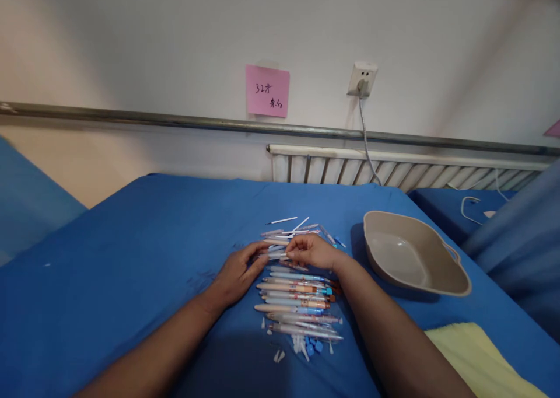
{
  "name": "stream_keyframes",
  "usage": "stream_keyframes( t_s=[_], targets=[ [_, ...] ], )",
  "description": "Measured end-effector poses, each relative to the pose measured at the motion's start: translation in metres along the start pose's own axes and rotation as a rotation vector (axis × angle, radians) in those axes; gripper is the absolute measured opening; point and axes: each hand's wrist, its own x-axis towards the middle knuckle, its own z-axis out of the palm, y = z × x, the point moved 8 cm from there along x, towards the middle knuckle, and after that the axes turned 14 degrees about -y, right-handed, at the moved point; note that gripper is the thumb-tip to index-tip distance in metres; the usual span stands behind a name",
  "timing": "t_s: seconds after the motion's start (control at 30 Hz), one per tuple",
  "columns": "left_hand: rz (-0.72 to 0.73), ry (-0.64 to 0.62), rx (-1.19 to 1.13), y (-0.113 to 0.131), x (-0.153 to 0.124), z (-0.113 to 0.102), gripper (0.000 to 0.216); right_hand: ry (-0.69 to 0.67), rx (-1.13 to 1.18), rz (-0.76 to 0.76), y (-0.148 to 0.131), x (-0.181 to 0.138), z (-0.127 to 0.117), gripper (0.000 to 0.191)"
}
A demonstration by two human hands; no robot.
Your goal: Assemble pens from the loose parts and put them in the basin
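Observation:
A heap of pens (297, 302) lies side by side on the blue table (131, 258), with small white and blue pen parts (306, 346) at its near end and thin refills (289, 226) at its far end. My left hand (238, 272) rests at the left of the heap, its fingers pinching one end of a pale pen part (275, 253). My right hand (312, 251) is curled over the far end of the heap and pinches the other end of the same piece.
A beige plastic tray (437, 281) stands right of the pens. A yellow cloth (476, 360) lies at the near right corner. Behind the table are a radiator (394, 173), a wall socket with a cable (362, 78) and a pink note (267, 91).

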Motion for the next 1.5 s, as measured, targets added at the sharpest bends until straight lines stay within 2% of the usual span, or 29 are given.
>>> stream_keyframes(
  t_s=[0.1, 0.23, 0.3, 0.47, 0.63, 0.83, 1.03, 1.17, 1.37, 1.5],
  targets=[
    [0.060, 0.043, 0.038, 0.005, -0.001, -0.002, 0.034, 0.004, -0.004, 0.007, 0.001, 0.000, -0.001, 0.026],
    [-0.032, -0.014, -0.013, -0.004, 0.000, 0.002, 0.032, 0.003, -0.004, 0.000, 0.000, 0.000, 0.000, 0.028],
    [-0.045, -0.003, -0.021, -0.004, 0.000, 0.000, 0.032, 0.002, -0.002, -0.004, 0.000, 0.000, 0.000, 0.029],
    [0.032, 0.051, 0.039, 0.007, -0.001, -0.005, 0.033, -0.001, -0.013, -0.008, -0.001, 0.000, 0.001, 0.028],
    [-0.103, -0.006, -0.001, -0.007, 0.000, -0.001, 0.035, -0.001, -0.020, -0.008, -0.001, 0.000, 0.002, 0.029],
    [0.026, 0.042, 0.034, 0.008, 0.000, -0.005, 0.039, 0.008, -0.020, -0.020, 0.000, 0.001, -0.001, 0.029],
    [-0.157, 0.014, -0.039, -0.009, -0.001, -0.005, 0.039, 0.011, -0.050, -0.023, 0.000, 0.001, -0.001, 0.029],
    [-0.195, 0.110, -0.121, -0.018, -0.003, -0.012, 0.040, 0.031, -0.075, -0.022, -0.002, -0.001, -0.006, 0.026],
    [-0.215, 0.440, -0.235, -0.024, -0.016, -0.038, 0.036, 0.094, -0.084, 0.027, 0.001, -0.012, -0.026, 0.028],
    [-0.186, 0.562, -0.244, -0.022, -0.023, -0.046, 0.031, 0.110, -0.076, 0.063, 0.007, -0.017, -0.034, 0.031]
  ],
)
